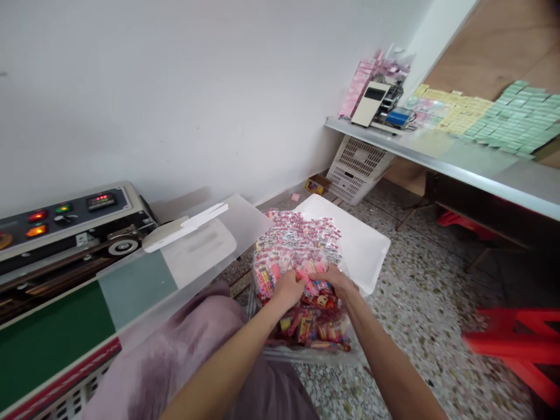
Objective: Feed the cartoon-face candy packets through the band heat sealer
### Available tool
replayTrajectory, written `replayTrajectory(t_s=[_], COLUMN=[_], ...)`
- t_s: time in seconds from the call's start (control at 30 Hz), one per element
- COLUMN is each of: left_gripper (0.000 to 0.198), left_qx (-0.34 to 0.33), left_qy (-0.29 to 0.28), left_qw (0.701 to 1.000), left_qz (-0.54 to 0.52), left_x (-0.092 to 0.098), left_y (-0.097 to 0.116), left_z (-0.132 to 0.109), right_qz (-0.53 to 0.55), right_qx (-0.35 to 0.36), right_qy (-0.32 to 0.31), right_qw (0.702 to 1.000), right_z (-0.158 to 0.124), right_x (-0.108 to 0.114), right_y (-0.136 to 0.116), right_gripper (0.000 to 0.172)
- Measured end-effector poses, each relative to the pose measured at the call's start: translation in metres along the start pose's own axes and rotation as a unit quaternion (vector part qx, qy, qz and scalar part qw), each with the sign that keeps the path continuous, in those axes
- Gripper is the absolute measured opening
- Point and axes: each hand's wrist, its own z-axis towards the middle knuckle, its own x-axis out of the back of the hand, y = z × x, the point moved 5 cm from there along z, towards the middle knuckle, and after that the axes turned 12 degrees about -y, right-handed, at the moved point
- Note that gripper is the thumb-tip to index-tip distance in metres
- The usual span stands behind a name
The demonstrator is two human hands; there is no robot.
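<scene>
Small clear packets with pink printed contents (301, 227) are heaped in a bin in front of my knees; what is inside each packet is too small to name. My left hand (289, 290) is curled on the pink packets in the middle of the heap. Close on its right, my right hand (333, 277) has its fingers bent inward on packets there. A red-brown packet with a cartoon figure (322, 301) shows just below the hands. More packets with yellow and pink prints (306, 328) lie in the near part of the bin.
To the left stands a sealing machine (100, 201) with lit buttons and a green belt (56, 335). A white tray (367, 245) lies behind the bin. White crates (350, 181) stand under a metal table (437, 151) with stacked boxes. A red stool (516, 332) is at right.
</scene>
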Motion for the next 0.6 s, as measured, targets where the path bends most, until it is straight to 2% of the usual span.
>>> replayTrajectory(t_s=[0.07, 0.3, 0.47, 0.6], left_gripper=[0.009, 0.021, 0.022, 0.02], left_qx=[-0.007, -0.027, -0.051, -0.084], left_qy=[0.01, 0.04, 0.059, 0.059], left_qw=[0.999, 0.984, 0.973, 0.966], left_qz=[-0.045, -0.173, -0.218, -0.237], left_x=[-0.004, -0.015, -0.011, -0.019], left_y=[-0.006, -0.023, -0.02, -0.011], left_z=[0.004, 0.005, 0.001, -0.01], right_qz=[0.036, 0.108, 0.129, 0.148], right_qx=[0.006, 0.027, 0.03, 0.031], right_qy=[-0.022, -0.028, 0.004, 0.04], right_qw=[0.999, 0.993, 0.991, 0.988], right_z=[-0.003, -0.006, -0.01, -0.019], right_x=[-0.003, -0.002, 0.016, 0.034], right_y=[-0.001, -0.003, -0.005, -0.009], right_gripper=[0.056, 0.067, 0.069, 0.065])
